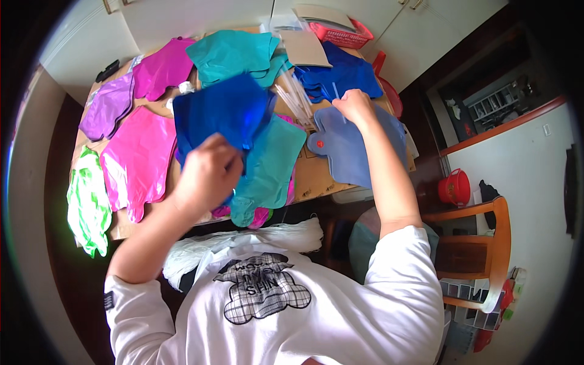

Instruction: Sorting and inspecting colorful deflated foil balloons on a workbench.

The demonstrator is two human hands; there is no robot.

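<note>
The left hand [207,173] is closed around the lower edge of a dark blue foil balloon [222,115], flat and uninflated, lifted above the middle of the bench [313,179]. The right hand [354,106] pinches a thin clear straw [336,92] against the neck of a pale blue foil balloon [359,149] lying near the bench's right edge. A teal balloon [267,164] hangs over the near edge, pink ones [137,158] lie toward the left, and a green one [88,204] droops off the near left corner. More clear straws [295,97] lie between the hands. A red basket [340,33] sits at the far edge.
</note>
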